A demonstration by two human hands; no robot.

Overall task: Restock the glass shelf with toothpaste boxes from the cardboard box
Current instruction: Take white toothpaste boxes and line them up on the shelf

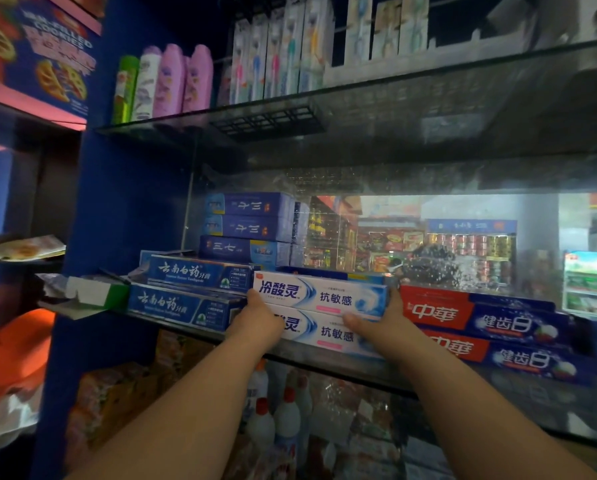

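Observation:
Two white-and-blue toothpaste boxes [324,306] lie stacked on the glass shelf [324,367], long sides facing me. My left hand [257,318] grips the stack's left end and my right hand [382,323] grips its right end, thumb across the front of the lower box. Left of the stack lie dark blue toothpaste boxes [186,292], with more blue ones [248,226] piled behind. Red-and-blue toothpaste boxes [487,327] lie stacked to the right. The cardboard box is out of view.
A higher glass shelf [359,95] holds bottles [167,81] and toothbrush packs [279,50]. Under the toothpaste shelf stand white bottles with red caps [276,417]. A torn green-and-white carton [82,294] sticks out at the shelf's left end. A blue upright [93,237] bounds the left side.

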